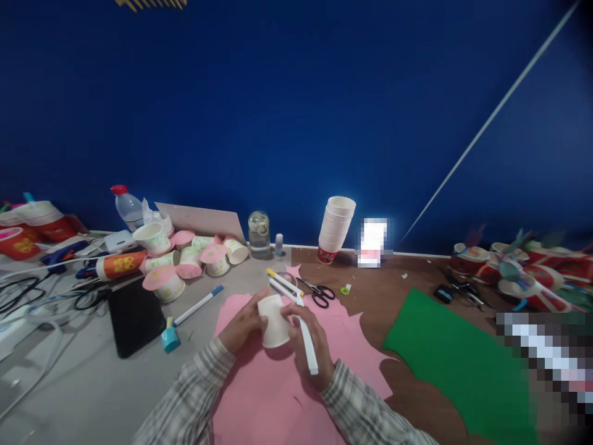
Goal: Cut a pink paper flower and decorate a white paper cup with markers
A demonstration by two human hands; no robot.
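A plain white paper cup stands bottom-up over the pink foam sheet. The fingers of my left hand are closed on its left side. In my right hand is a white marker pen, its thick end pointing back toward me; its tip is hard to make out. The right fingertips also touch the cup's right side. Just beyond lie more markers and black-handled scissors.
A tall cup stack leans near the blue wall. Decorated cups, a black tablet-like slab, a blue-capped marker and cables lie left. Right are a green sheet and red-and-white cups. A glass jar stands behind.
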